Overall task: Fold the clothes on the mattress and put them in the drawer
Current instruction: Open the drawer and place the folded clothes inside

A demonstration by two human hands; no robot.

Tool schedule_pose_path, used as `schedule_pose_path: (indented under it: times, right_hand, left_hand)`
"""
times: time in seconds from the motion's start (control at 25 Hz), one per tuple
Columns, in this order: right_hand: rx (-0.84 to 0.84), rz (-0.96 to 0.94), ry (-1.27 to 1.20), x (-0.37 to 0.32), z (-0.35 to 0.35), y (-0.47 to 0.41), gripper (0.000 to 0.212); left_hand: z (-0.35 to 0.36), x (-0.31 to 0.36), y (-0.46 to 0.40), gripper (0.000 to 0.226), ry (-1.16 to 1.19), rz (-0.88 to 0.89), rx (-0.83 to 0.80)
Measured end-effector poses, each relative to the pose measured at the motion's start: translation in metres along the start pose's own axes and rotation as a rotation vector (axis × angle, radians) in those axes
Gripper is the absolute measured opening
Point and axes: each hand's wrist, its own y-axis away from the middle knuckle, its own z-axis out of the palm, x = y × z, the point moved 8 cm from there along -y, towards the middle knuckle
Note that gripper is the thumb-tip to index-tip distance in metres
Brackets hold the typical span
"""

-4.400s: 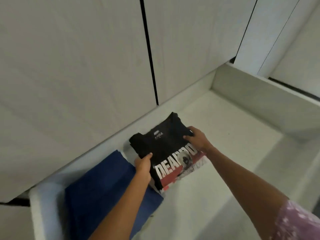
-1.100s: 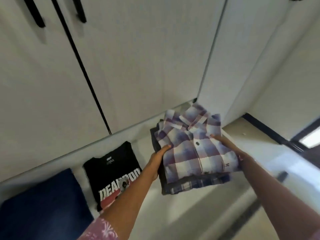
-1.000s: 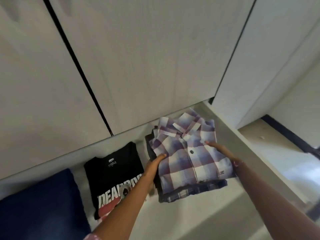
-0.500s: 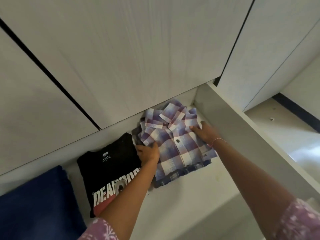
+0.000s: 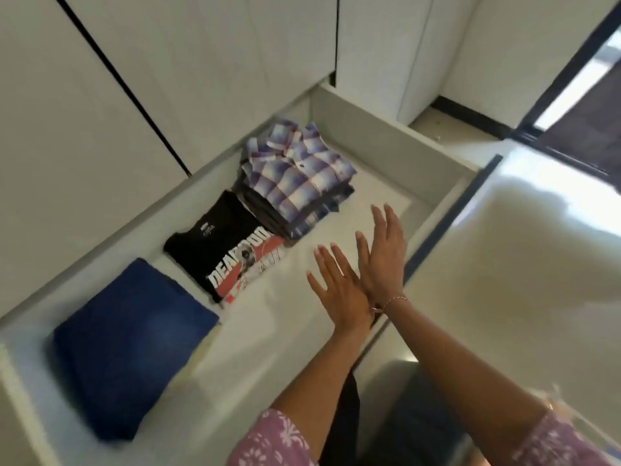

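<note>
An open white drawer [image 5: 376,129] holds three folded piles in a row. A purple and white checked shirt [image 5: 299,173] lies on a darker folded garment at the far right end. Beside it is a black printed T-shirt [image 5: 228,243], and folded blue jeans [image 5: 131,338] lie at the left end. My left hand [image 5: 336,284] and my right hand [image 5: 383,253] hover side by side above the drawer's bare bottom, near its front edge. Both have straight spread fingers and hold nothing.
White wardrobe doors [image 5: 168,68] with dark gaps rise behind the drawer. The drawer's glossy front panel [image 5: 524,250] with a dark top edge stands to the right of my hands. Light floor and a dark door frame [image 5: 564,82] show at the upper right.
Both hands set the checked shirt pile down in the drawer's right end, let go of it and drew back toward the drawer's front, now open and apart from the clothes.
</note>
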Motion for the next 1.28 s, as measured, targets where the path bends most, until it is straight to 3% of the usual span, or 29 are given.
schedule_pose_path:
  times: [0.2,0.36,0.52,0.68,1.0,1.28]
  right_hand:
    - [-0.067,-0.005,0.111,-0.005,-0.013,0.125,0.068]
    - [-0.189,0.018,0.108,-0.022,0.018,0.199,0.071]
    - [-0.216,0.089,0.141,-0.035,0.054,0.209,0.071]
    - [-0.24,0.061,0.212,-0.045,0.07,0.19,0.069]
    - [-0.138,-0.001,0.177,-0.097,0.126,0.138,0.065]
    - [-0.071,0.002,0.135,-0.138,0.166,0.106,0.066]
  left_hand:
    - [-0.007,-0.048,0.136,0.116,-0.182,0.424,-0.079]
    - [-0.016,-0.123,0.172,0.122,-0.362,0.556,-0.052]
    - [-0.015,-0.142,0.166,0.111,-0.408,0.569,-0.163]
    - [-0.02,-0.146,0.146,0.092,-0.437,0.587,-0.1]
    - [-0.03,-0.197,0.069,0.109,-0.379,0.57,-0.033]
    - [-0.043,-0.233,0.013,0.107,-0.354,0.581,-0.044]
